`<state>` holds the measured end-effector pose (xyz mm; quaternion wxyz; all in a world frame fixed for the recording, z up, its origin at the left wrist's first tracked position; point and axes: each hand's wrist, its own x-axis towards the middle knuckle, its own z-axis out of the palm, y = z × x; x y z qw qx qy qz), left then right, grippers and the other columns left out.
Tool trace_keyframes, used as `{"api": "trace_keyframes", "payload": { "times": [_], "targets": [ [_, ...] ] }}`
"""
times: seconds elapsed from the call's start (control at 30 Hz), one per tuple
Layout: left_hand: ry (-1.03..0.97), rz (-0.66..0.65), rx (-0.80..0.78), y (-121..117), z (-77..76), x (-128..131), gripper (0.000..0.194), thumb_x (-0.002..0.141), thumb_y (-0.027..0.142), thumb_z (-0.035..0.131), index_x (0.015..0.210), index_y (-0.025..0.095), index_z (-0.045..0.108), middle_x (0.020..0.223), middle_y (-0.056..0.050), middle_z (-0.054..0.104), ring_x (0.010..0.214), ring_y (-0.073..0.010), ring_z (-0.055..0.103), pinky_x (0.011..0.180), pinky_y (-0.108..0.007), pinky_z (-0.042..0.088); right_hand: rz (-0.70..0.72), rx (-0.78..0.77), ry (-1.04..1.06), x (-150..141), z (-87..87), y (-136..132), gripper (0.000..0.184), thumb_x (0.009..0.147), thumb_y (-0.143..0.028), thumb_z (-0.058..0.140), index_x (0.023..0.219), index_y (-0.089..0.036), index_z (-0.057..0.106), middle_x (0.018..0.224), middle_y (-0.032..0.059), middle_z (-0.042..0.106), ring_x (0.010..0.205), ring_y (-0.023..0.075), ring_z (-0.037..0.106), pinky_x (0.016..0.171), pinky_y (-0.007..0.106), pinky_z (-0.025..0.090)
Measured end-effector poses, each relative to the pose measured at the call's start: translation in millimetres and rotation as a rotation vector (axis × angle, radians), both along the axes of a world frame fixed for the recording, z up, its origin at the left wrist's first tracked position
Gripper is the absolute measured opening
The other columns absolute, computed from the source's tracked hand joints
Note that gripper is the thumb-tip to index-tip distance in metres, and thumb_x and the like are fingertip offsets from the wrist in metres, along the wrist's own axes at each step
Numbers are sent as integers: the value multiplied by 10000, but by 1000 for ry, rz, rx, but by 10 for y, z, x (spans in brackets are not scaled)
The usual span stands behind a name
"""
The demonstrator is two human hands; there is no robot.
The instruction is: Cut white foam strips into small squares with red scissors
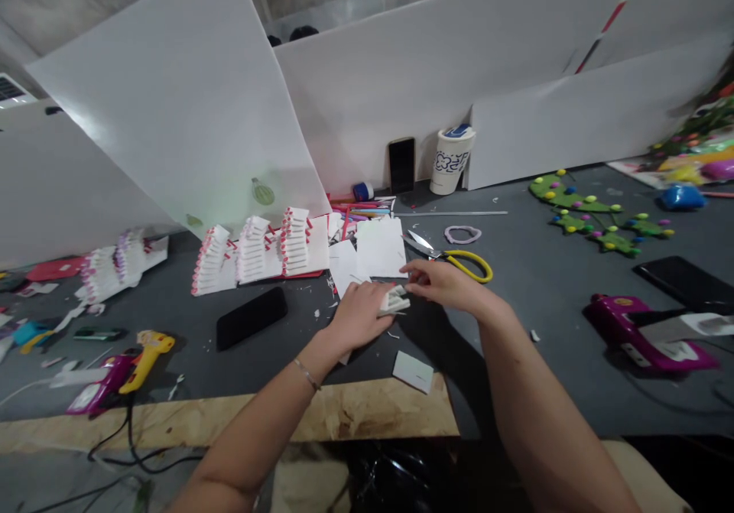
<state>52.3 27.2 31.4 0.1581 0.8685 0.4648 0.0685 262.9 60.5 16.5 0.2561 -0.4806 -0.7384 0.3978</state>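
Observation:
My left hand [361, 316] is closed on a small white ridged piece [393, 302], low over the grey tabletop. Close by on the right, my right hand [436, 282] has its thumb and fingers pinched at that piece's edge; whatever is between the fingertips is too small to make out. Yellow-handled scissors [469, 264] lie just beyond the right hand, blades partly apart. White paper sheets [381, 247] are spread beyond both hands. A small pale square block [413, 371] rests near the front edge.
Rows of white sticks with red tips [294, 241] stand left of the sheets. A black phone [252, 318] lies left, near a yellow glue gun [146, 360]. A paper cup [452, 160] stands at the back; green decorations [573, 196] and a magenta device [647, 333] are right.

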Motion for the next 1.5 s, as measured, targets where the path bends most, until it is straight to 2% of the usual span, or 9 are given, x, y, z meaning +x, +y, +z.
{"api": "trace_keyframes", "payload": {
  "times": [0.17, 0.27, 0.37, 0.63, 0.83, 1.07, 1.23, 1.4, 1.5],
  "targets": [
    [-726, 336, -431, 59, 16, -134, 465, 785, 374, 646, 1188, 168, 537, 1098, -81, 670, 953, -229, 630, 841, -357, 482, -174, 65, 284, -115, 11, 38, 380, 847, -415, 533, 1131, -172, 598, 903, 57, 649, 742, 158, 615, 594, 268, 520],
    [-1144, 415, -625, 81, -84, -156, 581, 710, 417, 740, 1187, 148, 544, 1056, -91, 680, 909, -214, 639, 807, -334, 499, -95, -50, 397, -276, -29, -4, 492, 806, -430, 600, 1234, -194, 543, 1079, 96, 642, 891, 192, 634, 635, 293, 555],
    [-1328, 419, -631, 96, -206, -156, 636, 628, 361, 820, 1177, 159, 570, 1054, -81, 678, 954, -211, 626, 885, -341, 475, 20, -35, 410, -446, -82, -66, 587, 739, -365, 699, 1277, -217, 517, 1152, 99, 632, 1010, 222, 624, 790, 355, 560],
    [-1107, 330, -390, 49, -350, -250, 884, 578, 379, 850, 1363, 258, 461, 1356, -96, 499, 1269, -290, 448, 1056, -404, 366, 129, 196, 318, -540, -233, -92, 648, 754, -185, 663, 1357, -264, 441, 1333, 98, 526, 1215, 248, 522, 967, 416, 491],
    [-1066, 298, -516, -14, -415, -270, 1089, 557, 283, 866, 1472, 311, 276, 1313, -96, 495, 1090, -243, 582, 993, -404, 419, 138, 208, 240, -518, -370, -71, 581, 757, -143, 627, 1307, -256, 477, 1257, 86, 581, 1111, 227, 595, 907, 390, 523],
    [-1136, 503, -298, 87, -390, -278, 766, 596, 271, 825, 1307, 243, 541, 1119, -51, 596, 938, -188, 604, 907, -329, 458, -48, 289, 260, -525, -379, -19, 345, 807, -278, 612, 1142, -236, 543, 1168, 85, 611, 916, 189, 645, 759, 341, 566],
    [-1417, 669, -274, 228, -333, -464, 558, 596, 406, 812, 1089, 202, 650, 936, -31, 649, 782, -155, 608, 760, -293, 491, -152, 332, 119, -488, -253, -48, 153, 862, -351, 552, 837, -210, 606, 802, 49, 669, 695, 177, 631, 688, 333, 540],
    [-1502, 658, -404, 223, -308, -496, 548, 533, 443, 839, 969, 179, 637, 829, -8, 647, 685, -127, 582, 680, -263, 475, 23, 294, 179, -756, -112, -168, 425, 845, -346, 600, 1249, -241, 523, 1205, 101, 619, 895, 187, 642, 691, 301, 542],
    [-1404, 611, -405, 185, -280, -472, 499, 557, 450, 825, 930, 174, 642, 790, 0, 638, 706, -131, 578, 700, -258, 463, 25, 364, 149, -932, -6, -150, 334, 843, -289, 587, 1174, -249, 589, 1118, 82, 653, 829, 177, 638, 669, 288, 523]
  ]
}}
